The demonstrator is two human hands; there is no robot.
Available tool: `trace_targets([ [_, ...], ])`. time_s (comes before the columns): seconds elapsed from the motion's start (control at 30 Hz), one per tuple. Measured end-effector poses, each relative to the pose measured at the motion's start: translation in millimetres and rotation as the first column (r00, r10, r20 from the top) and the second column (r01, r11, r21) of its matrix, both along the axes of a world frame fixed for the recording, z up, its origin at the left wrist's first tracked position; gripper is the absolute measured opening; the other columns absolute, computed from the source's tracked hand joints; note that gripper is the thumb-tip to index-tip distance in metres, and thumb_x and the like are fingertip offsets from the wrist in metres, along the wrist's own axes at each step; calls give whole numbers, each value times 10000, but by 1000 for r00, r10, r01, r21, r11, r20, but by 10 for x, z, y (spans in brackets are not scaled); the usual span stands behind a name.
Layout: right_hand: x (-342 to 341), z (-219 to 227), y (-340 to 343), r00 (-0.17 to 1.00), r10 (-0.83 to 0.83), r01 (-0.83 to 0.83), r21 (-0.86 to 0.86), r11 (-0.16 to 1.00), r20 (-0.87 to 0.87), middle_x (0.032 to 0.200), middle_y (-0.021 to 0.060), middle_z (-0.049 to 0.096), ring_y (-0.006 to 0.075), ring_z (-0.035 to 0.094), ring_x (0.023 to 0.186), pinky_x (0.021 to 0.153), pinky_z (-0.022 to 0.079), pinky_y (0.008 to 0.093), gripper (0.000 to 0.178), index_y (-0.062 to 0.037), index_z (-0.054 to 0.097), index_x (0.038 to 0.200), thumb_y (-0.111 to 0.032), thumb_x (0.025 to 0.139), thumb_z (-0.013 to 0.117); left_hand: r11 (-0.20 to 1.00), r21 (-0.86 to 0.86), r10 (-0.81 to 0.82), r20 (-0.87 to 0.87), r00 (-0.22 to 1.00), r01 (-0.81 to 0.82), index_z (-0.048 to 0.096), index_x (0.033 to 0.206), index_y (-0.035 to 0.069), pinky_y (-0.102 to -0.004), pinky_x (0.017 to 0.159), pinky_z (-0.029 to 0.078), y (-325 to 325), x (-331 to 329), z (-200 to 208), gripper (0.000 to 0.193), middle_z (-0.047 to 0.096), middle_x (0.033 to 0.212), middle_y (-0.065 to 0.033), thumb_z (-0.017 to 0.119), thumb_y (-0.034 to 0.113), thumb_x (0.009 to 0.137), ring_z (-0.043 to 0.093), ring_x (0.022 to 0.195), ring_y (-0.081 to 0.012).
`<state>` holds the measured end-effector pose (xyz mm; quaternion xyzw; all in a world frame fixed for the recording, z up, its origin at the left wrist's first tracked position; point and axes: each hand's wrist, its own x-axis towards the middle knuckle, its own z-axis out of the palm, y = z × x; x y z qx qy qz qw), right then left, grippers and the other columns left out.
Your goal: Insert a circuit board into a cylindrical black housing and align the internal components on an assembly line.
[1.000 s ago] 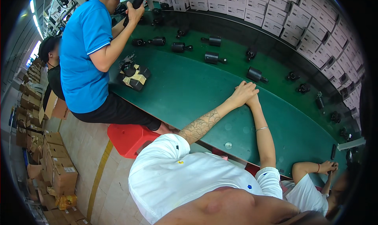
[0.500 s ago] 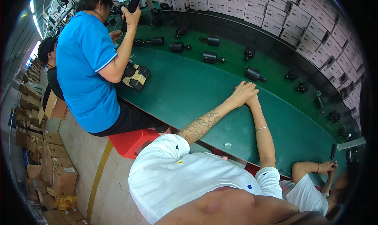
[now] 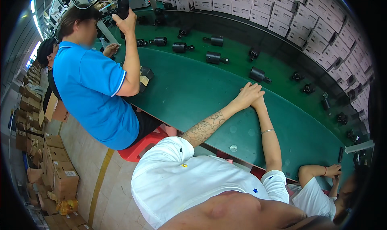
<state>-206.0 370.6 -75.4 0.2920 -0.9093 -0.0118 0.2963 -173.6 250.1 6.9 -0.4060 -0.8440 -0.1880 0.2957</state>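
Note:
At the far edge of the green tabletop (image 3: pixel 181 93), my two hands rest together. My left hand (image 3: pixel 249 96) lies over my right hand (image 3: pixel 258 102), its fingers bent around it. Most of the right hand's fingers are hidden beneath. No tool or part shows in either hand. Just beyond them, on the dark green belt, lies a black cylinder with a narrow end fitting (image 3: pixel 258 74), apart from my fingers.
More black cylinders (image 3: pixel 213 57) and small black fittings (image 3: pixel 308 89) are spread along the belt. White boxes (image 3: pixel 278 12) are stacked behind it. On my left a person in blue (image 3: pixel 88 69) holds up a black tool (image 3: pixel 123 6); another person's hands (image 3: pixel 333 171) are at right.
The parts on the belt have shifted slightly left. The person in blue has turned and moved nearer the table, partly covering the black taped block. My hands have stayed in place.

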Motion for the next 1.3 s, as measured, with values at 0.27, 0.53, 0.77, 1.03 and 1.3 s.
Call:
trace_targets([
  [0.27, -16, -31, 39, 999, -38, 38, 37, 999, 4, 990, 183, 595, 306, 567, 806, 739, 501, 433, 246, -15, 612, 1073, -176, 899, 548, 1000, 3, -3, 0, 1000, 3, 620, 964, 113, -346, 868, 389, 38, -3, 3, 143, 553, 939, -69, 586, 124, 825, 537, 913, -220],
  [0.53, 4, -15, 19, 1000, 3, -5, -81, 997, -16, 996, 167, 587, 297, 556, 795, 725, 496, 424, 238, -35, 606, 1065, -195, 897, 552, 1000, 21, 1, -45, 999, 0, 618, 905, 121, -365, 851, 387, 47, -19, -17, 77, 548, 915, -79, 579, 144, 843, 532, 892, -223],
  [0.77, 3, 68, -25, 998, -46, 48, 33, 998, -53, 1003, 160, 577, 284, 549, 806, 734, 495, 403, 182, -101, 599, 1037, -192, 887, 553, 999, -28, 44, -85, 995, -46, 616, 920, 109, -378, 886, 373, 67, 2, 53, 113, 542, 924, -84, 561, 152, 832, 519, 902, -229],
  [1.03, 43, 186, -56, 984, -18, 40, 119, 992, -176, 1035, 158, 557, 279, 539, 835, 749, 485, 396, 155, -134, 585, 1027, -175, 887, 535, 999, -16, 37, -159, 987, -40, 617, 885, 102, -402, 887, 362, 114, -9, 61, 96, 536, 911, -92, 558, 152, 828, 502, 876, -235],
  [1.3, 49, 173, -48, 990, -80, 97, 150, 984, -114, 1054, 160, 544, 276, 533, 849, 769, 476, 402, 173, -134, 575, 1046, -165, 883, 527, 997, -42, 60, -139, 989, -67, 624, 878, 104, -400, 886, 361, 157, -40, -13, 95, 537, 906, -93, 562, 151, 824, 498, 871, -238],
])
